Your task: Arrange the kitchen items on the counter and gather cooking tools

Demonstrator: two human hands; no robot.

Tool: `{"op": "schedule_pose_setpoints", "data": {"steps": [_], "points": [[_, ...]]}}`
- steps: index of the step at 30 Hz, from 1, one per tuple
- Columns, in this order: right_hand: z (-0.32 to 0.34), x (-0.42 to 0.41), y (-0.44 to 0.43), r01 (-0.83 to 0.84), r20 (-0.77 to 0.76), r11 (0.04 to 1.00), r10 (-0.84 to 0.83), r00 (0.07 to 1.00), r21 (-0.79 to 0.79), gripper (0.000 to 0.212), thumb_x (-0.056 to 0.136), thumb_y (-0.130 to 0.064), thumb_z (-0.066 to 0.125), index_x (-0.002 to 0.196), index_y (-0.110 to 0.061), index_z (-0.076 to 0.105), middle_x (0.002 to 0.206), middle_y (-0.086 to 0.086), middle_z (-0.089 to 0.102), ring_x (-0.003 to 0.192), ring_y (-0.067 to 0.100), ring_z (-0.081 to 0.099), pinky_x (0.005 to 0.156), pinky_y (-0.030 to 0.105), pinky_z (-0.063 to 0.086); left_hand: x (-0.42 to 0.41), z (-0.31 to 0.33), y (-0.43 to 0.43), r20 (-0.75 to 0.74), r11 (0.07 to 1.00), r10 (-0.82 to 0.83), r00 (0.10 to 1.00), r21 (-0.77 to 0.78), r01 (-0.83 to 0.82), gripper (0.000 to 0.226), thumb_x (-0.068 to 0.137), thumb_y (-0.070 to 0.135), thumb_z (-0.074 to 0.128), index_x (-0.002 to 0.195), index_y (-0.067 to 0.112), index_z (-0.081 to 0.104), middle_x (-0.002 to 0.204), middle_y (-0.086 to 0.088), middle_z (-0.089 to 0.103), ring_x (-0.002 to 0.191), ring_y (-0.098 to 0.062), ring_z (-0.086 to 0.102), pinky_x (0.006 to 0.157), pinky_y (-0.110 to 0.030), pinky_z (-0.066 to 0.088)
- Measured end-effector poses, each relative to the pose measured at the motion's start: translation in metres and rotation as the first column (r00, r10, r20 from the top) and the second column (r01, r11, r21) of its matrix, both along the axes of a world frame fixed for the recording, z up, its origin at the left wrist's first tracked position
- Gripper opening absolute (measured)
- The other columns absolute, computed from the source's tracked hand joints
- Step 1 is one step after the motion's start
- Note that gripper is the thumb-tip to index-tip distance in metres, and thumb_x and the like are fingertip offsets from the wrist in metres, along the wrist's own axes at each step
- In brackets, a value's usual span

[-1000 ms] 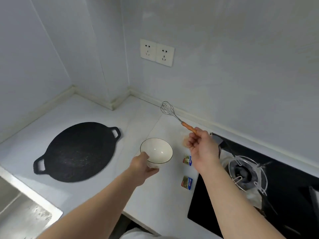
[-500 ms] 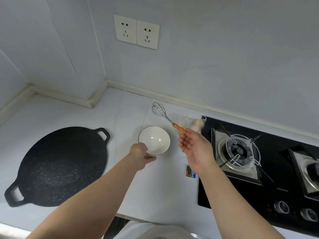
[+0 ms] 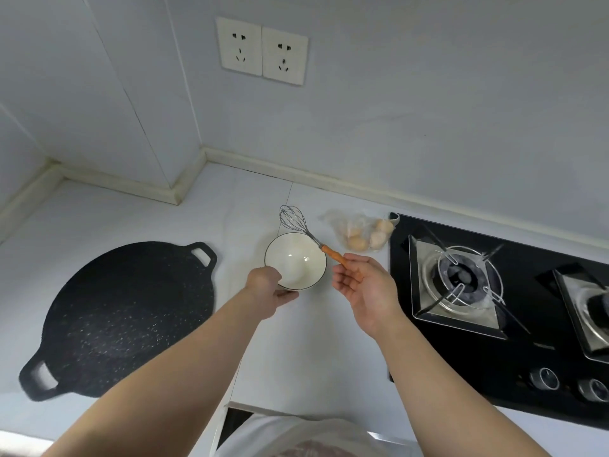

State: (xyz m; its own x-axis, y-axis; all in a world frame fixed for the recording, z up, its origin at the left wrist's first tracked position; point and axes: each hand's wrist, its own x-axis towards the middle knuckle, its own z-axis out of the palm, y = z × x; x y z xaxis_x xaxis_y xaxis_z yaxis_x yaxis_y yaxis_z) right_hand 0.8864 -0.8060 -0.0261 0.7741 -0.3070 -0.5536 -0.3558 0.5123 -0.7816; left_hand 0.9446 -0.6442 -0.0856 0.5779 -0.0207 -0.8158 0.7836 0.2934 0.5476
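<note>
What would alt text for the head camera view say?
A person's left hand grips a white bowl on a white counter while the right hand holds a whisk by its orange handle. Black griddle pan left; bagged eggs and gas stove right.

My bowl [image 3: 295,260] looks like glossy white ceramic with a thin dark rim. The whisk [image 3: 304,230] has shiny metal wires and a matt orange handle. On the left, the griddle [image 3: 125,319] is matt black and speckled. The hob [image 3: 514,324] on the right is glossy black glass; the eggs' bag [image 3: 359,230] is thin clear plastic.
</note>
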Motion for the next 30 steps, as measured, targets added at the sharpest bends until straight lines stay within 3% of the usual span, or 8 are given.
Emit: {"op": "schedule_pose_setpoints", "data": {"steps": [4, 8, 12, 23, 30], "points": [[0.000, 0.002, -0.006, 0.092, -0.011, 0.996, -0.092, 0.996, 0.004, 0.014, 0.092, -0.005, 0.051, 0.099, -0.004, 0.064, 0.071, 0.010, 0.060, 0.060, 0.019, 0.054, 0.064, 0.029, 0.048, -0.007, -0.003, 0.007, 0.016, 1.000, -0.026, 1.000, -0.008, 0.026, 0.012, 0.094, -0.005, 0.040, 0.099, -0.002, 0.051, 0.104, -0.021, 0.055, 0.079, -0.039, 0.062, 0.085, -0.050, 0.055], [-0.006, 0.000, -0.006, 0.182, -0.073, 0.983, -0.184, 0.980, -0.037, 0.014, 0.090, -0.010, 0.052, 0.091, -0.006, 0.065, 0.066, 0.006, 0.056, 0.056, 0.016, 0.049, 0.059, 0.026, 0.043, -0.011, -0.002, 0.015, 0.034, 0.997, -0.071, 0.997, 0.020, 0.071, 0.004, 0.093, 0.004, 0.050, 0.092, 0.002, 0.054, 0.106, -0.019, 0.050, 0.087, -0.041, 0.063, 0.087, -0.049, 0.057], [-0.017, -0.007, 0.003, 0.203, -0.134, 0.973, -0.216, 0.967, -0.109, 0.016, 0.086, -0.009, 0.051, 0.087, -0.005, 0.066, 0.063, 0.007, 0.054, 0.054, 0.016, 0.048, 0.054, 0.026, 0.039, -0.016, -0.003, 0.022, 0.048, 0.999, -0.052, 0.997, 0.019, 0.051, 0.008, 0.094, 0.004, 0.051, 0.087, 0.002, 0.053, 0.100, -0.014, 0.043, 0.092, -0.043, 0.061, 0.090, -0.050, 0.055], [-0.034, -0.034, 0.021, 0.104, -0.213, 0.985, -0.132, 0.968, -0.137, 0.006, 0.090, -0.014, 0.055, 0.090, -0.011, 0.061, 0.067, 0.005, 0.057, 0.056, 0.017, 0.048, 0.056, 0.028, 0.043, -0.038, -0.002, 0.027, 0.096, 1.000, -0.011, 0.995, -0.017, 0.012, 0.017, 0.096, 0.001, 0.043, 0.082, 0.004, 0.050, 0.094, -0.012, 0.044, 0.093, -0.044, 0.065, 0.092, -0.049, 0.055], [-0.031, -0.041, 0.012, 0.074, -0.328, 0.994, -0.096, 0.940, -0.080, 0.021, 0.094, -0.029, 0.061, 0.084, -0.011, 0.065, 0.072, 0.006, 0.062, 0.062, 0.020, 0.056, 0.058, 0.030, 0.049, -0.047, 0.004, 0.026, 0.128, 1.000, -0.001, 0.992, -0.018, 0.004, 0.015, 0.099, 0.004, 0.042, 0.087, 0.006, 0.050, 0.101, -0.013, 0.045, 0.095, -0.044, 0.065, 0.090, -0.049, 0.055]]}}
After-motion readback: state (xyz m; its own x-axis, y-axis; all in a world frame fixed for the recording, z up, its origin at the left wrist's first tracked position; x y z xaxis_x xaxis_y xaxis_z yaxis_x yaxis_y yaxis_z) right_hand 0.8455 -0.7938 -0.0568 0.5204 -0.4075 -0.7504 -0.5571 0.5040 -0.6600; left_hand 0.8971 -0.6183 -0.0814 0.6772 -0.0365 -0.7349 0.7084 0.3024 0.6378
